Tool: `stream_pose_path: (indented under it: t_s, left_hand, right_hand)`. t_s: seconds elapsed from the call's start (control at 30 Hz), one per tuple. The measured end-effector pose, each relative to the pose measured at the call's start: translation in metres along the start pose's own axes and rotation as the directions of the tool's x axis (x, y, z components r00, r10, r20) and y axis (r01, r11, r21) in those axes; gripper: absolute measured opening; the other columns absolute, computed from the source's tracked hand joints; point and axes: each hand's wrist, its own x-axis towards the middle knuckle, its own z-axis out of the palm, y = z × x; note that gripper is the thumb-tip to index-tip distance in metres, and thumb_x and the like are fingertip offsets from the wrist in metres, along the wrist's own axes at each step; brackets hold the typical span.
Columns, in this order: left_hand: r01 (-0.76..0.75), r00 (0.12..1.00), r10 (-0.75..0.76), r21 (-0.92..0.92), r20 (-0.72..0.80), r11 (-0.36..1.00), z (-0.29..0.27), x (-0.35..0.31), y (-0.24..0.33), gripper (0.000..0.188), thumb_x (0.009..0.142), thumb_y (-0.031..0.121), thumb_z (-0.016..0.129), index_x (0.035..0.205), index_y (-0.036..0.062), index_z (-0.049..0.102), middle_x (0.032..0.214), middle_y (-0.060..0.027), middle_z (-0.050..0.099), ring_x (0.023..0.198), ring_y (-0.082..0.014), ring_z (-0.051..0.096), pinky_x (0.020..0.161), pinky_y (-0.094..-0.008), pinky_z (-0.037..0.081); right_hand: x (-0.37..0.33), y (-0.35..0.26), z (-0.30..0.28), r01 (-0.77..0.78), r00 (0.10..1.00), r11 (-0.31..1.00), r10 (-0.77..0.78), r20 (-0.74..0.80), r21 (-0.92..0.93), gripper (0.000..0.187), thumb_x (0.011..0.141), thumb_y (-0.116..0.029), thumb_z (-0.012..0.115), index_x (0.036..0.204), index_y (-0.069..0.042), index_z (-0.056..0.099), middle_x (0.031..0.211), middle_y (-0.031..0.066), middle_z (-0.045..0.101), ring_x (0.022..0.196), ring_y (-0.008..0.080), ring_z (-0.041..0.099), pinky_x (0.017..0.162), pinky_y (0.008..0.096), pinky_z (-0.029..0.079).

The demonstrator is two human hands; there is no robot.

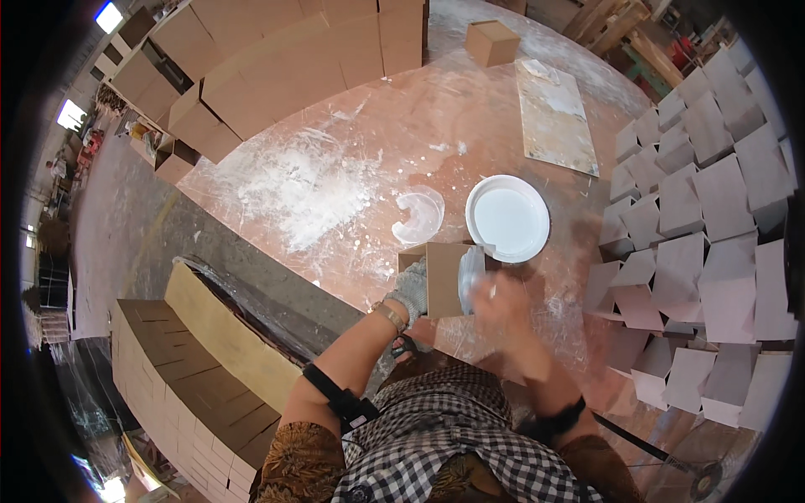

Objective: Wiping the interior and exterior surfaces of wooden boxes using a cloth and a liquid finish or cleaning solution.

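Observation:
My left hand (409,287), in a grey knit glove, grips a small brown box (444,285) by its left side; some of its fingers are hidden at the box's opening. Smeared by motion, my right hand (501,302) is at the box's right side. It holds a translucent, bluish-white curved plastic piece (470,275) against the box's right edge. Just beyond stands a round white basin (474,216) holding white liquid. A clear C-shaped plastic piece (426,215) lies on the reddish work surface, left of the basin.
White powder (310,189) is spread over the surface at the left. A stained board (558,126) and a lone brown box (492,44) lie farther off. Stacked brown boxes (293,59) line the far left. Pale boxes (679,201) are piled at right, more brown boxes (201,377) at lower left.

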Motion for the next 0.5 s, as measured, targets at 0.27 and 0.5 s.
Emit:
stream_pose_path:
  t_s: [0.27, 0.5]
  left_hand:
    - [0.008, 0.999, -0.007, -0.028, 0.050, 1.000, -0.014, 0.006, 0.019, 0.051, 0.077, 0.041, 0.057, 0.116, 0.0081, 0.052, 0.113, -0.0178, 0.055, 0.103, -0.0314, 0.055, 0.087, -0.0382, 0.044]
    - [-0.029, 0.999, 0.031, -0.047, 0.040, 0.998, -0.012, -0.002, 0.009, 0.050, 0.076, 0.041, 0.059, 0.114, 0.0097, 0.053, 0.111, -0.0166, 0.057, 0.102, -0.0307, 0.055, 0.087, -0.0375, 0.044]
  right_hand:
    - [0.057, 0.036, 0.001, -0.004, 0.998, 0.995, 0.010, -0.059, 0.100, 0.019, 0.058, -0.006, 0.057, 0.076, -0.010, 0.061, 0.080, 0.0079, 0.059, 0.071, 0.0244, 0.053, 0.055, 0.0360, 0.041]
    - [0.014, -0.030, -0.025, 0.231, 0.970, 0.931, -0.242, 0.002, 0.281, 0.015, 0.061, -0.012, 0.062, 0.076, -0.010, 0.061, 0.082, 0.0036, 0.060, 0.072, 0.0234, 0.054, 0.058, 0.0369, 0.042]
